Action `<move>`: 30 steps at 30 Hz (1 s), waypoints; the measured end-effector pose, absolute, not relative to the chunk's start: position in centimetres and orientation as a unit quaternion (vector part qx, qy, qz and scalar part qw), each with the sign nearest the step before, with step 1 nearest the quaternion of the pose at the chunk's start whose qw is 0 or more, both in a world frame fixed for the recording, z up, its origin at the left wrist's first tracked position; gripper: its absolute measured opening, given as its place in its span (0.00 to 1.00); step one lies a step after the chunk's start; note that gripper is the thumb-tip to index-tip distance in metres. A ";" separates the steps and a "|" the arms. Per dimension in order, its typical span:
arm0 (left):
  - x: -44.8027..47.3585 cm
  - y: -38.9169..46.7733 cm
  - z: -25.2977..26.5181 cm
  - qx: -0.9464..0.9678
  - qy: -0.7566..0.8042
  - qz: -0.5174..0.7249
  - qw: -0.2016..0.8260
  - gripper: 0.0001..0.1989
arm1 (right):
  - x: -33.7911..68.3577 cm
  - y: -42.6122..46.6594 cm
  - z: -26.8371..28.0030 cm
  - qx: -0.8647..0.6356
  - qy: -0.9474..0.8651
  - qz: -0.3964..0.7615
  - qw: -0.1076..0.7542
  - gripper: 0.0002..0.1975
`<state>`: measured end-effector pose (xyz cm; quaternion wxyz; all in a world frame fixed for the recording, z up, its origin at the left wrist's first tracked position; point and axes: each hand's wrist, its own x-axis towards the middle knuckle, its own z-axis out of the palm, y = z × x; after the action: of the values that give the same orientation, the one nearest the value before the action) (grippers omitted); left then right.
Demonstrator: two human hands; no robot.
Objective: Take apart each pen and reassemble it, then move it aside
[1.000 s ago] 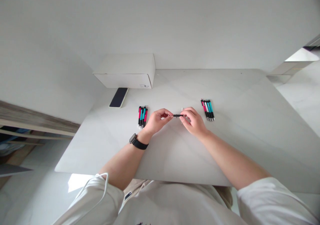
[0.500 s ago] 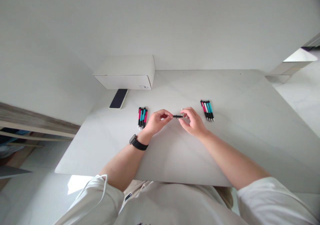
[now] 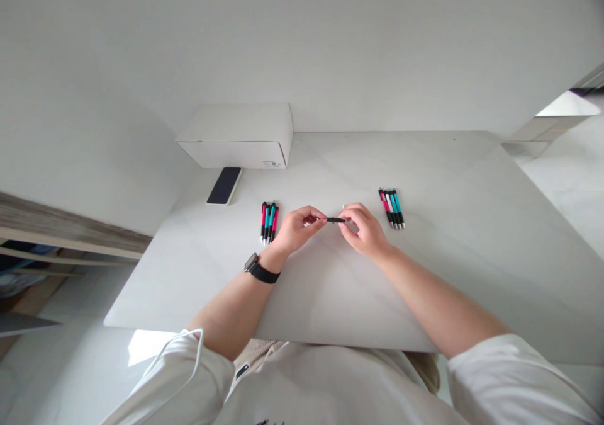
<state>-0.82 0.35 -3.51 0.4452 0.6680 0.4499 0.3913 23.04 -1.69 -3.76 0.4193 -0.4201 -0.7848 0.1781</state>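
Over the middle of the table, my left hand (image 3: pixel 298 228) pinches one end of a slim black pen (image 3: pixel 335 220) between thumb and fingertips. My right hand (image 3: pixel 362 228) has its thumb and index finger closed on the pen's other end. The pen lies level from left to right, and its two ends are hidden by my fingers. A tiny pale bit shows beside the right index finger, too small to name. Near my left wrist is a row of pink and teal pens (image 3: pixel 269 222). To the right of my right hand lies another row of pens (image 3: pixel 391 209), pink, white and teal.
At the back left of the white table (image 3: pixel 453 236) a white box (image 3: pixel 231 154) stands against the wall. A phone (image 3: pixel 224 186) lies flat in front of it. A black watch (image 3: pixel 262 271) is on my left wrist, and a white cable (image 3: pixel 198 356) hangs over my left sleeve.
My right thumb and index finger have come together on the pen's right end; they were farther apart before. The left hand and the rows of pens stay where they were.
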 end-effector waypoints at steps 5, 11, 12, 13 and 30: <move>-0.9 0.2 -3.1 0.691 0.447 0.380 0.422 0.13 | 23.1 -1.6 -3.5 -0.425 -0.790 0.170 0.409 0.06; -0.5 -0.4 -2.3 0.788 0.392 0.367 0.300 0.14 | 23.0 -1.6 -3.9 -0.419 -0.813 0.132 0.381 0.09; -0.5 -0.4 -2.3 0.794 0.391 0.367 0.287 0.11 | 23.0 -1.6 -4.0 -0.419 -0.817 0.125 0.375 0.10; -0.4 -0.3 -2.3 0.795 0.394 0.368 0.277 0.08 | 22.9 -1.5 -4.0 -0.422 -0.819 0.118 0.370 0.11; -0.4 0.1 -3.1 0.746 0.474 0.408 0.229 0.06 | 21.6 0.3 -6.0 -0.531 -0.796 0.012 0.291 0.05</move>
<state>-0.45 0.11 -3.08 0.2291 0.7455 0.4742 0.4085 21.61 0.30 -6.05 0.2907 -0.5312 -0.7958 0.0115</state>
